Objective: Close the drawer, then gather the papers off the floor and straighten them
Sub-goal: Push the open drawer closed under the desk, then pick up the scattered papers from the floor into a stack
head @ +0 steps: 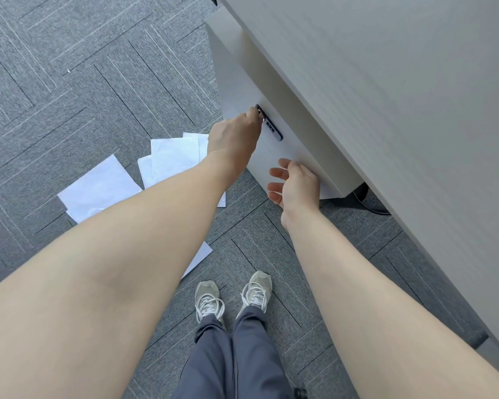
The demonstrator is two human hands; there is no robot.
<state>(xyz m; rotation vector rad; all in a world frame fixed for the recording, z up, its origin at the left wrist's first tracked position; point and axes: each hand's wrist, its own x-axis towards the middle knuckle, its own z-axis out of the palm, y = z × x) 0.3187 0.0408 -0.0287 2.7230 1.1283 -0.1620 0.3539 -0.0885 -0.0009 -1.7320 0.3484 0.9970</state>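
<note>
So the left hand (233, 136) pinches the key (260, 114) on the drawer (274, 156), tucked under the surface (386, 82). Right hand (296, 184) hovers open beside it. Papers (133, 180) lie scattered on the carpet (55, 67) left of the shoes (231, 292), partly hidden by the arm.

Even, bright, diffuse daylight fills the scene, with no glare. The desk (386, 82) is the landmark: beneath its overhang a soft shadow darkens the cabinet side and the carpet (69, 82) at its foot. Away from the desk, carpet texture stays crisp. Wide-angle distortion bends the desk's edge and swells the forearms toward the lower corners, where focus softens slightly.
</note>
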